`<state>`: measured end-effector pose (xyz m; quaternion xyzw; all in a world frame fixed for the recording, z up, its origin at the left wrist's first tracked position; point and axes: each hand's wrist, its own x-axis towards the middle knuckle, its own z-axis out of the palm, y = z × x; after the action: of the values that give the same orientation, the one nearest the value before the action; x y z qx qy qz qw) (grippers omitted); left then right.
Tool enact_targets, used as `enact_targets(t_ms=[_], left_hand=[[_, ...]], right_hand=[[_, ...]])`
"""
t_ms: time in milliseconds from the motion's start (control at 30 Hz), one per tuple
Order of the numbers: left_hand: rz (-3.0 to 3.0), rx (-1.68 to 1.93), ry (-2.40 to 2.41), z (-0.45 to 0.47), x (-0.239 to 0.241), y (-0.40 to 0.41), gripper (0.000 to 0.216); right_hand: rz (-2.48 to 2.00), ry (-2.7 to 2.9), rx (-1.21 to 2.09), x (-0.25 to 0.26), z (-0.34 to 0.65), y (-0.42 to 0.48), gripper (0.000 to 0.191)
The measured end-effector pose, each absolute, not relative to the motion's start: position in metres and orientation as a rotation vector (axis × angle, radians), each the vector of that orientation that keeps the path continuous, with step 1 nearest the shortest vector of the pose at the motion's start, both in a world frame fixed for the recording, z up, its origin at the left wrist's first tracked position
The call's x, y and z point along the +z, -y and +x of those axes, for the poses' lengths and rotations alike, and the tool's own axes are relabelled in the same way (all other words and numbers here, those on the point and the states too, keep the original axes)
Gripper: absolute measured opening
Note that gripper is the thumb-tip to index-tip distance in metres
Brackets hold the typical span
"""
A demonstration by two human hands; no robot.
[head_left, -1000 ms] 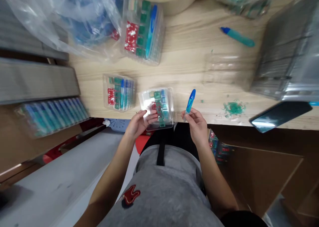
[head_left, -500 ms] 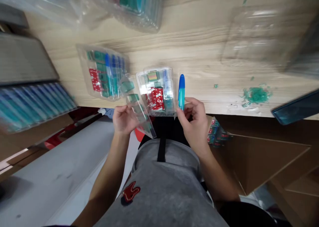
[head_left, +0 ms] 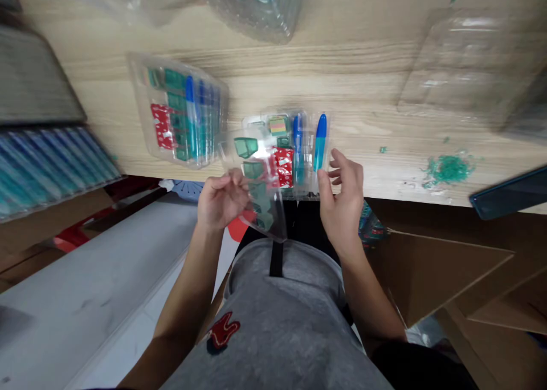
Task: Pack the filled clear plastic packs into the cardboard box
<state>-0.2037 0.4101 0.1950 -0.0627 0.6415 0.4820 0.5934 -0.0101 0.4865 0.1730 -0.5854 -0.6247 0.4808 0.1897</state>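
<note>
My left hand (head_left: 222,200) is closed on the left edge of a clear plastic tray (head_left: 280,222). That tray is tilted over the table edge, and green blocks (head_left: 253,170) show in it. Partly behind it, another clear tray on the table holds a red patterned packet (head_left: 284,167), a striped block (head_left: 278,126) and a blue-capped pen (head_left: 298,145). A second blue-capped pen (head_left: 320,142) lies at this tray's right side. Beside its lower end is my right hand (head_left: 343,199), open with fingers apart; whether the thumb touches the pen I cannot tell.
A filled clear tray stack (head_left: 173,116) stands to the left, beside a row of pens (head_left: 55,165). More trays (head_left: 273,13) are at the back. Green shreds (head_left: 448,167), an unfilled clear tray (head_left: 453,70) and a dark phone-like slab (head_left: 508,191) lie right. Cardboard (head_left: 448,270) is below.
My right hand has let go of the blue-capped pen, which now lies at the tray's right side. The tilted tray in my left hand has moved right, over the table tray.
</note>
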Motion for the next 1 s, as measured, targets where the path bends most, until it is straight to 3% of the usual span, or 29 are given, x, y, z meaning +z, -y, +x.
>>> enact_targets(t_ms=[433,500,633,1000], left_hand=[[0.591,0.953,-2.083,-0.175,0.199,-0.445,0.012],[0.612,0.973,-2.134,-0.175,0.195,-0.443,0.021],[0.650,0.923,-2.102,-0.180,0.188,-0.437,0.039],[0.653,1.120,-1.855,-0.183,0.183,-0.425,0.042]], right_hand=[[-1.604,1.633,1.492,0.169,-0.010,-0.488,0.028],[-1.592,1.639,1.500,0.166,-0.011,-0.486,0.029],[-1.563,1.655,1.525,0.161,-0.013,-0.483,0.033],[-1.524,1.776,1.393,0.165,-0.013,-0.486,0.033]])
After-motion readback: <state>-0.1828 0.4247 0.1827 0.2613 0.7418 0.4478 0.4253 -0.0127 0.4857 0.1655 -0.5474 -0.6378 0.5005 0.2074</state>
